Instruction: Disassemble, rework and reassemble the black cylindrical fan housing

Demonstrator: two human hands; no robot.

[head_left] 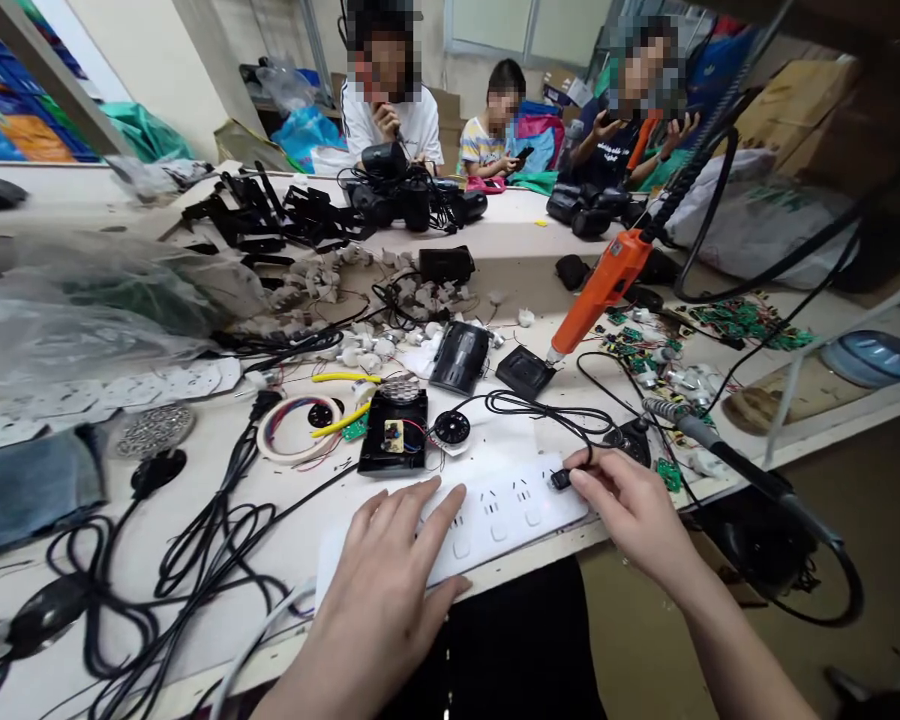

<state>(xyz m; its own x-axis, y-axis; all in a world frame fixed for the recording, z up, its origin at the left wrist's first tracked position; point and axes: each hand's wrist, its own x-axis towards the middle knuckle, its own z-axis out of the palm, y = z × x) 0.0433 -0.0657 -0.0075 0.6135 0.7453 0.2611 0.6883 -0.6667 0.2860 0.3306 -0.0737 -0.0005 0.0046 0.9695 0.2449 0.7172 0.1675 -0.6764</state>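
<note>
A white power strip (510, 505) lies along the front edge of the bench. My left hand (397, 565) rests flat over its left part, fingers spread. At the strip's right end, my right hand (630, 505) pinches a black plug (561, 479) at a socket; whether its pins are fully in I cannot tell. From the plug a black cord (547, 405) loops back to a small round black part (451, 428). Beside that part sits an opened black housing (394, 440) with a small circuit board inside.
An orange electric screwdriver (600, 290) hangs over a black square part (525, 373). Yellow-handled pliers (345, 378), a tape roll (298, 428) and black cables (217, 530) lie left. A soldering iron (690, 425) and green circuit boards (750, 320) are right. Several people sit across the bench.
</note>
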